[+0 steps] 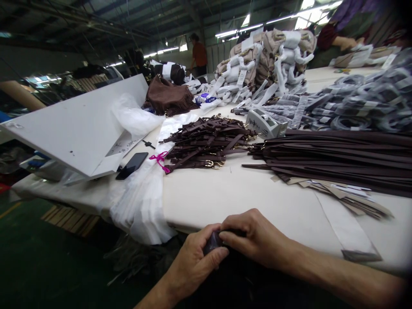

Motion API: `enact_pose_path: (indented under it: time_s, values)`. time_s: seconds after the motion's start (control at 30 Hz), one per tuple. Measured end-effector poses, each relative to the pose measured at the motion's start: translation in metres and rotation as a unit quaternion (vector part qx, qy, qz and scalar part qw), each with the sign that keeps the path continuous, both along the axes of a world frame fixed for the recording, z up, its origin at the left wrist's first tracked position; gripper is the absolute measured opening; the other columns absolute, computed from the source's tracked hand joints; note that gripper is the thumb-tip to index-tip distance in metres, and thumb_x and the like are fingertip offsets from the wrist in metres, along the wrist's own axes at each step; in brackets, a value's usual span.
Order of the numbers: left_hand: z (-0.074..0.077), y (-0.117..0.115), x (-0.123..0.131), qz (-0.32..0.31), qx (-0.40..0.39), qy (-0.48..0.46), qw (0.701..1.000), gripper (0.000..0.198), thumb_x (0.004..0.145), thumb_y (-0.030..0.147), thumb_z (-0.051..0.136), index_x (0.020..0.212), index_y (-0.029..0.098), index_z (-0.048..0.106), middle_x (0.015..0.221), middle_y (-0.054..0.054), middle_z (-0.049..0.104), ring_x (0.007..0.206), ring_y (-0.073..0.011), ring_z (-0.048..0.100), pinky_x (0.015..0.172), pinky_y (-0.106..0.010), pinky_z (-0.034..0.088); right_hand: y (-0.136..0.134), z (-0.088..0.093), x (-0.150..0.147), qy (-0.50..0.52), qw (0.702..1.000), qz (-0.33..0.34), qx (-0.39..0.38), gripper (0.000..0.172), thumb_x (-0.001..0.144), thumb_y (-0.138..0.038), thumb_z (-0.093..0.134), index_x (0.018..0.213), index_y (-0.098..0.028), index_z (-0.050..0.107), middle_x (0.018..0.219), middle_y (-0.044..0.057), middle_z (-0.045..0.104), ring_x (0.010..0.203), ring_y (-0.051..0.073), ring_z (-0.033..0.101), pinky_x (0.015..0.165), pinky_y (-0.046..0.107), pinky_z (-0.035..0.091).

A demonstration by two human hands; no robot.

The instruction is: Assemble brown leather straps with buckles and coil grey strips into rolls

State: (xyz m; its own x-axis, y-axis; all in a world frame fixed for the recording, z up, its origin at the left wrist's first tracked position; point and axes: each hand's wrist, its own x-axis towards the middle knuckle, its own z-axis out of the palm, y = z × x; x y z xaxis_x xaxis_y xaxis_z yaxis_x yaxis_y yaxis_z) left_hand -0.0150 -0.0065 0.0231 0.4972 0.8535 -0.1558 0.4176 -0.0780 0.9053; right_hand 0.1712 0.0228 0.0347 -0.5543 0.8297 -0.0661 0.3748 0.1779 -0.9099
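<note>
Both my hands meet at the near edge of the white table (231, 193). My left hand (193, 262) is closed around a small dark piece (213, 241), thumb on top. My right hand (254, 238) pinches the same dark piece from the right, fingers curled over it. What the piece is I cannot make out; most of it is hidden by my fingers. Further back on the table lie a heap of short dark brown straps with gold buckles (206, 146) and a long stack of dark brown straps (337, 156).
A tape dispenser (265, 124), a black phone (131, 165), a pink ribbon (160, 159), a tilted white board (77, 124), a brown fringed bag (167, 98), wrapped bundles (264, 64) and paper strips (347, 197) lie about. People work at the back and far right.
</note>
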Motion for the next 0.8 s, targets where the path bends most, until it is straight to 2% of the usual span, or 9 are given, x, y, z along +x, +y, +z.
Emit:
enact_pose_path:
  time_s: [0.1,0.2,0.27,0.33,0.4,0.47,0.57,0.67,0.8]
  values:
    - [0.009,0.003,0.004,-0.019,-0.057,-0.004,0.998,0.029,0.083,0.026,0.056,0.11,0.016,0.055,0.084,0.0,0.062,0.076,-0.0111,0.059,0.068,-0.019,0.046,-0.006,0.0,0.0,-0.107,0.984,0.05,0.136,0.019,0.082,-0.02,0.048,0.078,-0.015,0.065,0.065,0.003,0.065,0.055,0.012,0.053,0.053,0.023,0.032]
    - [0.009,0.007,0.009,-0.066,-0.044,0.004,0.997,0.018,0.084,0.019,0.052,0.102,0.017,0.057,0.09,0.0,0.064,0.083,-0.0123,0.06,0.073,-0.02,0.046,-0.007,0.002,-0.001,-0.093,0.977,0.124,0.144,0.018,0.081,-0.014,0.048,0.087,-0.018,0.064,0.077,0.002,0.067,0.06,0.012,0.057,0.056,0.023,0.033]
    - [0.003,0.008,0.009,-0.07,0.035,0.036,0.996,0.023,0.083,0.017,0.053,0.105,0.018,0.053,0.094,-0.001,0.064,0.087,-0.0141,0.06,0.076,-0.023,0.047,-0.002,0.003,-0.002,-0.034,0.987,0.136,0.073,0.019,0.078,-0.011,0.051,0.088,-0.019,0.065,0.076,-0.001,0.066,0.062,0.01,0.056,0.057,0.02,0.035]
    - [-0.006,0.009,0.007,-0.03,0.173,0.102,0.979,0.038,0.08,0.024,0.06,0.114,0.017,0.046,0.091,-0.003,0.064,0.08,-0.017,0.061,0.07,-0.027,0.049,0.004,0.002,-0.003,0.025,0.995,0.092,-0.018,0.014,0.077,-0.012,0.052,0.078,-0.017,0.065,0.066,-0.003,0.06,0.058,0.008,0.051,0.055,0.018,0.034]
    - [-0.013,0.01,0.002,0.018,0.332,0.162,0.929,0.045,0.078,0.032,0.063,0.115,0.016,0.043,0.086,-0.005,0.063,0.074,-0.0192,0.061,0.065,-0.03,0.05,0.009,-0.001,-0.004,0.075,0.992,0.028,-0.098,0.013,0.076,-0.018,0.054,0.067,-0.013,0.063,0.057,-0.003,0.052,0.054,0.007,0.043,0.05,0.018,0.032]
    - [-0.016,0.01,-0.001,0.032,0.444,0.187,0.876,0.036,0.081,0.031,0.058,0.11,0.014,0.045,0.082,-0.006,0.062,0.072,-0.0188,0.06,0.064,-0.031,0.05,0.013,-0.004,-0.005,0.106,0.977,-0.026,-0.182,0.017,0.074,-0.024,0.056,0.063,-0.013,0.061,0.051,-0.005,0.046,0.048,0.006,0.037,0.045,0.018,0.028]
    - [-0.016,0.011,-0.003,0.028,0.52,0.205,0.829,0.031,0.086,0.024,0.051,0.112,0.008,0.046,0.084,-0.009,0.064,0.073,-0.0175,0.06,0.066,-0.03,0.051,0.013,-0.004,-0.01,0.13,0.937,-0.075,-0.316,0.019,0.071,-0.032,0.058,0.061,-0.015,0.056,0.04,-0.009,0.036,0.036,0.004,0.025,0.035,0.018,0.018]
    - [-0.017,0.012,-0.005,0.015,0.564,0.219,0.796,0.038,0.088,0.025,0.048,0.119,0.002,0.044,0.1,-0.017,0.063,0.092,-0.0224,0.059,0.078,-0.035,0.052,0.01,-0.002,-0.014,0.167,0.9,-0.106,-0.389,0.024,0.069,-0.038,0.06,0.061,-0.018,0.05,0.035,-0.011,0.032,0.03,0.004,0.017,0.031,0.019,0.011]
    - [-0.022,0.01,-0.011,0.006,0.576,0.184,0.797,0.039,0.088,0.018,0.044,0.122,-0.002,0.041,0.115,-0.023,0.056,0.115,-0.0267,0.05,0.089,-0.04,0.049,0.003,-0.004,-0.02,0.222,0.872,-0.128,-0.416,0.029,0.068,-0.042,0.063,0.062,-0.019,0.046,0.036,-0.012,0.03,0.03,0.003,0.017,0.03,0.017,0.01]
